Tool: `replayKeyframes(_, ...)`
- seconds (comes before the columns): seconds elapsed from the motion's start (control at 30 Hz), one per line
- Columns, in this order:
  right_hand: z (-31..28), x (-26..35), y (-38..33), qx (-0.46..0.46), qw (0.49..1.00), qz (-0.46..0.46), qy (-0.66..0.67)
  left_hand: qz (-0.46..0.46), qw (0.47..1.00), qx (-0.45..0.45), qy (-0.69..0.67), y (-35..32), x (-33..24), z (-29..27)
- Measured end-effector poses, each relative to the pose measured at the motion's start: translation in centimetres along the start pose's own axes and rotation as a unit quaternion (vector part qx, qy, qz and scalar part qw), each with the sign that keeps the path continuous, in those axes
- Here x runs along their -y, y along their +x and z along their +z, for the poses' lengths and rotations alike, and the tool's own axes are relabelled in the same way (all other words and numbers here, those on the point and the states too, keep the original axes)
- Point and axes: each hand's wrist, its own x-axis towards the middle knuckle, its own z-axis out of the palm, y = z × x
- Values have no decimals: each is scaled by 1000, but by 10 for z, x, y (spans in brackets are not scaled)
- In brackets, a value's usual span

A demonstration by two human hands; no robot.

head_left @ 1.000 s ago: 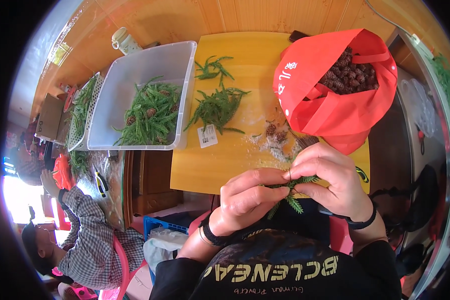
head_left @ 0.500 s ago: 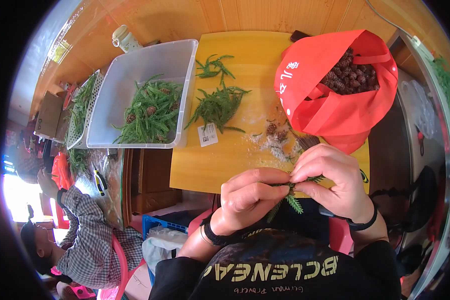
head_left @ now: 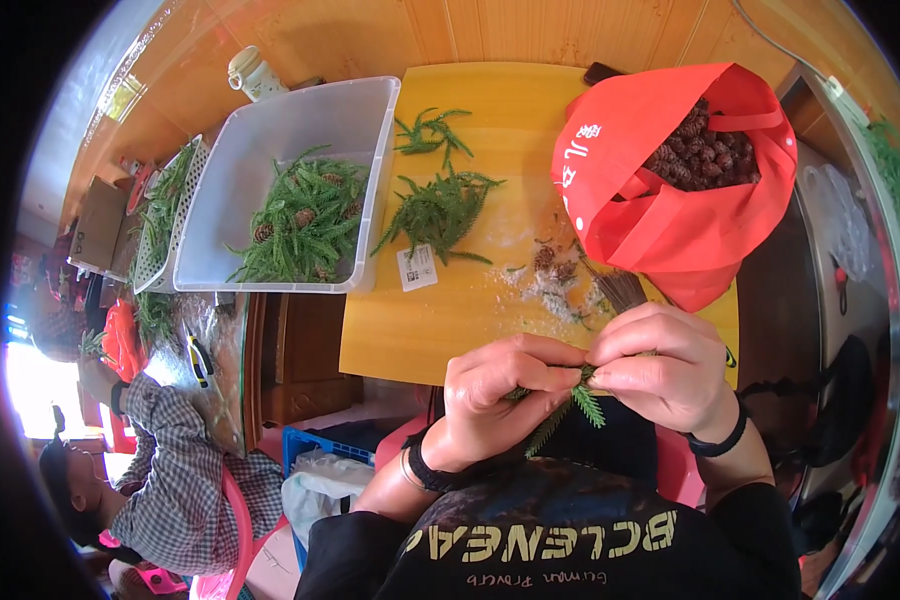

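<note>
The left hand (head_left: 500, 395) pinches the green sprig (head_left: 589, 406) between thumb and fingers. The sprig lies at the meeting fingertips, its leafy ends pointing below them. From the other side, the right hand (head_left: 672, 370) pinches it also.

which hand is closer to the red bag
Right. The right hand is just below the red bag in the picture; the left hand is farther off, below it and to the left.
</note>
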Motion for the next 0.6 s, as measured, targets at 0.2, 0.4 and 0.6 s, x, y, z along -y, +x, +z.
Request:
replayKeyframes(0.2,-5,2,1,27,999,-12,14,8,1000,7,3,0,-3,0)
replayKeyframes(0.4,1,9,-4,-25,999,42,-8,35,999,9,34,3,-3,0)
replayKeyframes(0.6,1,11,-9,-10,991,135,5,84,991,8,107,4,4,5)
